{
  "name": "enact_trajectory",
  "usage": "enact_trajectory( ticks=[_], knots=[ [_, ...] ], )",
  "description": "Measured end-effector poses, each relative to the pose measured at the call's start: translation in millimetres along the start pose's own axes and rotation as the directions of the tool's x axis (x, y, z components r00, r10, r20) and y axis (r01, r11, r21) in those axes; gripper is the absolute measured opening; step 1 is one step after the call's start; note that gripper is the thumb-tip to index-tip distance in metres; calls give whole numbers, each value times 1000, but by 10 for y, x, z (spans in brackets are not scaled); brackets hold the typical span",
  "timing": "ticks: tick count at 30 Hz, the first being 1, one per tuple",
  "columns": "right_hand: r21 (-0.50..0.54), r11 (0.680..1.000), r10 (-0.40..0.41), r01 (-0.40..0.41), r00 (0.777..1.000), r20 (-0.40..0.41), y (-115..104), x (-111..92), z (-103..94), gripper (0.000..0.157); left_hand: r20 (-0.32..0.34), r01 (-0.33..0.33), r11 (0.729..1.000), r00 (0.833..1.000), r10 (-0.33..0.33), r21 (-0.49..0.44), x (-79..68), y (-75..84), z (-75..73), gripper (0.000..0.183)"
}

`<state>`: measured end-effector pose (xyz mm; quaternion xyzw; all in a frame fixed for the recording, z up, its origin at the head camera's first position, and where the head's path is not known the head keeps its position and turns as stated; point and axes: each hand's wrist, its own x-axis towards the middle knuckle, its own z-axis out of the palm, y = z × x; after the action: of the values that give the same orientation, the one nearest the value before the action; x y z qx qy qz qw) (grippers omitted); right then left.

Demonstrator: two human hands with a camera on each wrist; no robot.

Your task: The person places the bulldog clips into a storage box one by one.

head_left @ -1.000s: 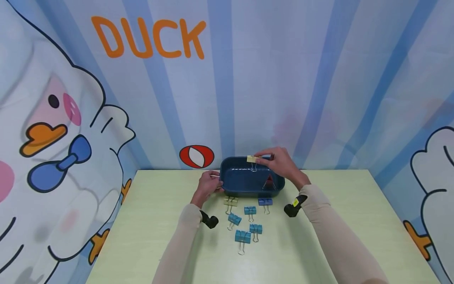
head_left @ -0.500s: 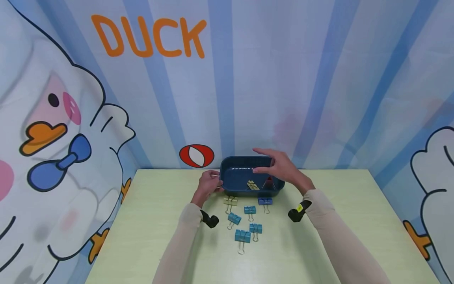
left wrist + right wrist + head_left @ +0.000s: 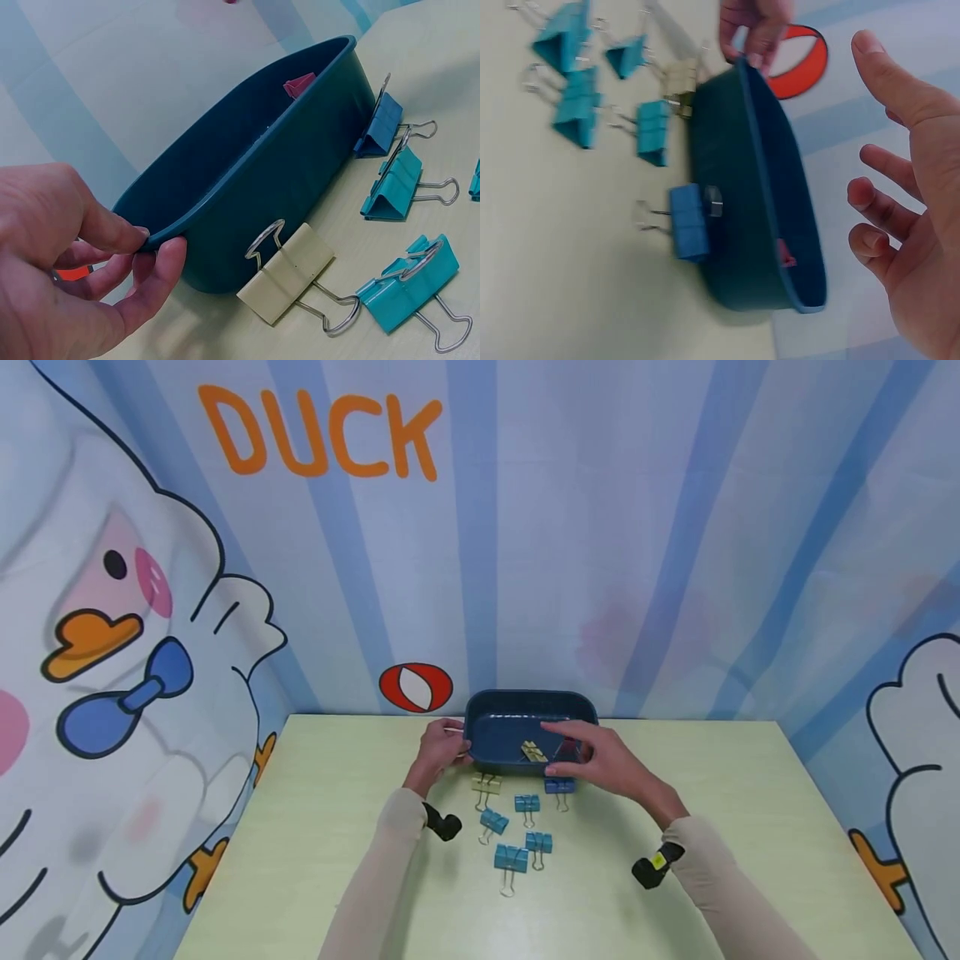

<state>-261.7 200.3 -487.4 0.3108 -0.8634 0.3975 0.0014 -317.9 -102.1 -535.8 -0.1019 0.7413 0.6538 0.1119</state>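
Observation:
My left hand [image 3: 437,750] pinches the left rim of a dark blue plastic bin [image 3: 277,180] between thumb and fingers. Over the bin's right front side my right hand [image 3: 611,762] hovers with fingers spread and holds nothing. Inside the bin lies a pale yellow binder clip [image 3: 533,752]. A red binder clip [image 3: 300,85] is in the right part of the bin, partly hidden. Right in front of the bin, a second yellow binder clip [image 3: 287,274] and a dark blue binder clip [image 3: 688,223] rest on the table.
Several teal binder clips [image 3: 512,858] lie on the pale table [image 3: 300,860] in front of the bin, with wire handles out. A printed curtain [image 3: 555,568] hangs behind the table's back edge, close to the bin.
The right hand let the yellow binder clip drop into the bin. Now that hand, with its fingers apart, has come down toward the bin's front. The left hand has kept its place.

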Motion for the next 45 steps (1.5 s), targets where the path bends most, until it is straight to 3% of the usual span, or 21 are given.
enact_trajectory(
  ticks=[4,15,19,24,32,45],
  knots=[
    [11,1000,-6,5,998,60,9,-187,174,69,4,-1,1000,1000,1,-1,-6,2,0,42],
    [-12,997,72,-71,980,187,99,-618,647,67,-1,6,1000,1000,-6,2,0,4,3,41],
    [-52,993,111,-102,975,194,175,-722,800,62,1,5,1000,1000,-5,2,5,18,8,41],
    [-99,991,104,-89,981,165,260,-819,957,43,-2,7,1000,1000,-7,-1,-13,21,12,41],
    [-108,991,83,-75,994,72,305,-840,1033,34,-7,2,1000,1000,-2,7,-8,20,15,41],
    [-97,991,99,-92,993,71,309,-835,1013,30,-7,6,1000,1000,-6,8,-6,32,1,40]
  ],
)
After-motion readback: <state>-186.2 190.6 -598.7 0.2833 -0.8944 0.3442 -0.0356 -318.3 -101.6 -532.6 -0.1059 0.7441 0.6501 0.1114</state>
